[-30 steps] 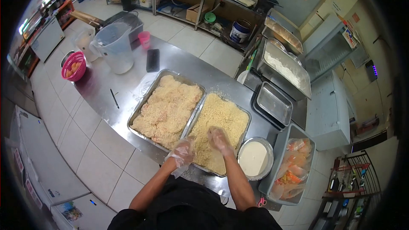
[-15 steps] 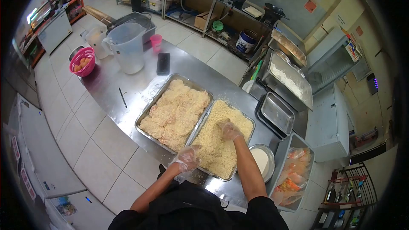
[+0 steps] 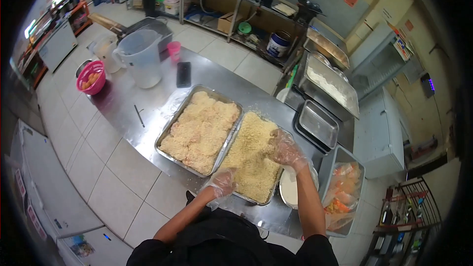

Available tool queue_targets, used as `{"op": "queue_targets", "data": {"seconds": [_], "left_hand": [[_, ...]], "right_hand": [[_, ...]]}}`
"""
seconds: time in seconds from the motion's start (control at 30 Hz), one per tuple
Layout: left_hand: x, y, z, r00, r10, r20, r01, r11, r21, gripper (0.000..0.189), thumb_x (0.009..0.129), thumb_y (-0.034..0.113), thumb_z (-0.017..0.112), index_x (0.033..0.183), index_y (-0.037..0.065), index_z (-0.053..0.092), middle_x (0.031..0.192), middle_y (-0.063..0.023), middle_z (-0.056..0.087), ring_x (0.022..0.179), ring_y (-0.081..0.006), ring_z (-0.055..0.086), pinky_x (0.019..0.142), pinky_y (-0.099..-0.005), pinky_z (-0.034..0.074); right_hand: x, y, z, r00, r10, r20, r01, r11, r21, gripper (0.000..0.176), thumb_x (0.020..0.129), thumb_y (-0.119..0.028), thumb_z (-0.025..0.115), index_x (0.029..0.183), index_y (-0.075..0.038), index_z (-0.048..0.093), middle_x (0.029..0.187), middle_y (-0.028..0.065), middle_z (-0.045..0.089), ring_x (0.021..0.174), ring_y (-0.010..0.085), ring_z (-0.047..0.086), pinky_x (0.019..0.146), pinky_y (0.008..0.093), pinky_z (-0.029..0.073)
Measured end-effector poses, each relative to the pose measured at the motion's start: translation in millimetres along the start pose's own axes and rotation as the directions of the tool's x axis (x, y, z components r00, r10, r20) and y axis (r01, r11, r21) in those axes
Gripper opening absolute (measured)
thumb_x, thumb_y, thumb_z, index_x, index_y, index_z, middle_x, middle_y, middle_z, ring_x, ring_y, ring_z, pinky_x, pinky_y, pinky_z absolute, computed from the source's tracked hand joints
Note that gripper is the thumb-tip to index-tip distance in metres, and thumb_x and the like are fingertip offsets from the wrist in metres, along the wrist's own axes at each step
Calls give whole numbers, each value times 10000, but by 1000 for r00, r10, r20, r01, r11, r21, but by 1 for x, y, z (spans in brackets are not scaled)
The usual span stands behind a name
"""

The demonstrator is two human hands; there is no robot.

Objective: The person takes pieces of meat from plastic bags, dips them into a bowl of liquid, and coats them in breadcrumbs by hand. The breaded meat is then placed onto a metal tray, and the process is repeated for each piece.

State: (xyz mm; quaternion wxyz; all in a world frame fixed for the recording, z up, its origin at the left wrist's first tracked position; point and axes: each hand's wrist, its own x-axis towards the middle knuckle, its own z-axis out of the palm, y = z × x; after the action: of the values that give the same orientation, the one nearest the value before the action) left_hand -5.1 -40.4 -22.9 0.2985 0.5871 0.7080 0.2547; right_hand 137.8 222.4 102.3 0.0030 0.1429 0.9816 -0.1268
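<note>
A metal tray of pale breadcrumbs (image 3: 249,167) lies before me on the steel table. My right hand (image 3: 288,151), in a clear plastic glove, is at the tray's right side with its fingers apart and pointing left into the crumbs; the fingertips are partly hidden. At the near left corner, my gloved left hand (image 3: 222,182) touches the crumbs with its fingers stretched out. Left of it, a second tray (image 3: 161,148) is filled with crumb-coated pieces (image 3: 202,130). A round bowl of off-white liquid (image 3: 289,187) stands partly under my right forearm.
A grey bin (image 3: 362,180) with bagged orange-pink food stands at right, near stacked empty trays (image 3: 319,124). Toward the far left are a plastic jug (image 3: 140,59), a pink basket of eggs (image 3: 92,78), a pink cup (image 3: 174,49), a black phone (image 3: 184,75) and a thin dark stick (image 3: 139,115).
My right hand has moved right and slightly nearer, from the middle of the crumbs to the tray's right side. My left hand has barely shifted. The view has moved slightly.
</note>
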Motion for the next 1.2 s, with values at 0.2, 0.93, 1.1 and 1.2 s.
{"op": "queue_targets", "data": {"seconds": [0.2, 0.93, 1.1, 1.2], "left_hand": [[17, 41, -23, 993, -71, 90, 52, 977, 206, 802, 822, 417, 566, 1407, -61, 295, 1410, -256, 382, 1313, -374, 370, 1096, -403, 306], [125, 59, -14, 999, 34, -29, -37, 993, -110, 803, 673, 25, 653, 1406, -12, 329, 1304, -202, 497, 1164, -302, 517, 981, -353, 437], [152, 13, -6, 905, 209, -370, -227, 974, -5, 825, 665, -7, 637, 1420, 11, 304, 1354, -226, 456, 1223, -324, 478, 1019, -330, 401], [117, 28, -42, 928, 92, -361, -122, 991, -61, 758, 720, 70, 610, 1416, 28, 313, 1294, -244, 498, 1189, -354, 505, 1011, -379, 407]], "right_hand": [[-71, -18, 68, 982, 82, -171, -122, 963, -240, 591, 898, -417, 498, 1386, -96, 407, 1476, 176, 326, 1374, 344, 290, 1154, 431, 176], [-66, -1, 112, 889, 458, -14, -211, 437, 875, 685, 716, -88, 698, 1305, 67, 383, 868, 84, 615, 754, 155, 585, 652, 278, 497], [-27, 20, 86, 818, 230, -528, -141, 969, 203, 440, 735, -173, 690, 1087, 34, 528, 834, 161, 590, 781, 301, 593, 679, 415, 482], [3, 27, 109, 830, 267, -490, -257, 962, 88, 258, 746, -183, 671, 915, -20, 562, 749, 154, 576, 715, 350, 585, 667, 440, 475]]}}
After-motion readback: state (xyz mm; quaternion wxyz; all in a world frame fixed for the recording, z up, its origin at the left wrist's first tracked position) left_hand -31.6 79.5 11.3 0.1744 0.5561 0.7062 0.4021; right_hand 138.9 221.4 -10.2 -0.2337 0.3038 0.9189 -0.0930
